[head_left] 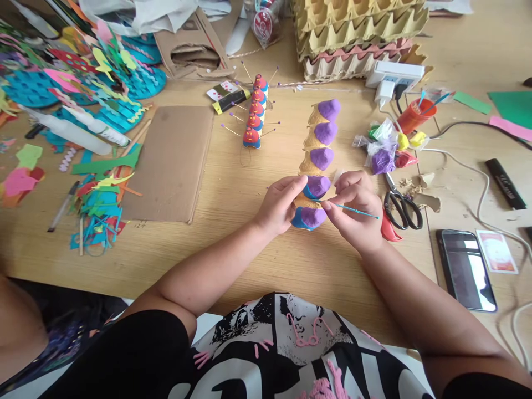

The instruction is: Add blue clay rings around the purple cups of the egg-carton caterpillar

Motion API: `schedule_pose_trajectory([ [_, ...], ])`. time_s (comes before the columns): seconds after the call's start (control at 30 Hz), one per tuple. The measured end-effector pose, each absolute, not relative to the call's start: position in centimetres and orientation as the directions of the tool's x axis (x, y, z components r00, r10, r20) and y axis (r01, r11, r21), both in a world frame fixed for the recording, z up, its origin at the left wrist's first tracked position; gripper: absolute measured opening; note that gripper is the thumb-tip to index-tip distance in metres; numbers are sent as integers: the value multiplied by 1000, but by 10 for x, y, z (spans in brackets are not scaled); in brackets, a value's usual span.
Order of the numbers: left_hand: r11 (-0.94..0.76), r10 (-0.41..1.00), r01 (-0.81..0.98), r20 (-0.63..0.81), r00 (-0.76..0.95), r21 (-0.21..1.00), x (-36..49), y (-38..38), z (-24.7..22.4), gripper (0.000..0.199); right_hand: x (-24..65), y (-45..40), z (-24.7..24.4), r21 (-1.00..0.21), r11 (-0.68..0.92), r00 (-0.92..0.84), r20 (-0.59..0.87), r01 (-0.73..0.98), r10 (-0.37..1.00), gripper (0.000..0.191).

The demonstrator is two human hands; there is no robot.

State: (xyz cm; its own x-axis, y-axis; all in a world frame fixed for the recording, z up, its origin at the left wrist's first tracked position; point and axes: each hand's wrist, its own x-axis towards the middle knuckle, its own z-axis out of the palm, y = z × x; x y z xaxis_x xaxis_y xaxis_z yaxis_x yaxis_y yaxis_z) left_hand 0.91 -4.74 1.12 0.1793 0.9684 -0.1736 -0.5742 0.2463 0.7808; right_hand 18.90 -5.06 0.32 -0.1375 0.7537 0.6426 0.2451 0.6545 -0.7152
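A strip of egg carton lies lengthwise in front of me, its bumps topped with purple clay. Blue clay edges the two nearest bumps. My left hand grips the strip's left side near the second bump from me, thumb on top. Between the thumb and fingers of my right hand is a thin blue stick tool, its tip touching the strip between the two nearest bumps. Farther off stands a finished-looking red and blue caterpillar with smiling faces and pins sticking out.
Cardboard and coloured paper scraps lie left. Egg trays are stacked at the back. Right are bagged clay, scissors, an orange cup, a power strip, cables and a phone. Someone's arm shows at left.
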Motion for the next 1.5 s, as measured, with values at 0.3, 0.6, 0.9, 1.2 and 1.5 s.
schedule_pose_trajectory([
  [0.3, 189, 981, -543, -133, 142, 818, 8, -49, 12, 46, 188, -49, 4, -733, 623, -143, 609, 273, 780, 27],
  [0.6, 135, 991, -542, -107, 84, 829, 10, -49, 11, 43, 188, -47, 4, -759, 615, -160, 593, 216, 789, 31],
  [0.9, 198, 980, -546, -161, 115, 814, 10, -48, 14, 46, 187, -47, 1, -815, 553, -116, 541, 170, 833, 39],
  [1.2, 197, 980, -556, -145, 137, 808, 8, -48, 11, 47, 187, -47, 1, -766, 627, -71, 624, 141, 779, 29],
  [1.5, 213, 977, -552, -163, 140, 806, 9, -48, 13, 49, 186, -49, 1, -722, 663, -95, 659, 198, 746, 22],
])
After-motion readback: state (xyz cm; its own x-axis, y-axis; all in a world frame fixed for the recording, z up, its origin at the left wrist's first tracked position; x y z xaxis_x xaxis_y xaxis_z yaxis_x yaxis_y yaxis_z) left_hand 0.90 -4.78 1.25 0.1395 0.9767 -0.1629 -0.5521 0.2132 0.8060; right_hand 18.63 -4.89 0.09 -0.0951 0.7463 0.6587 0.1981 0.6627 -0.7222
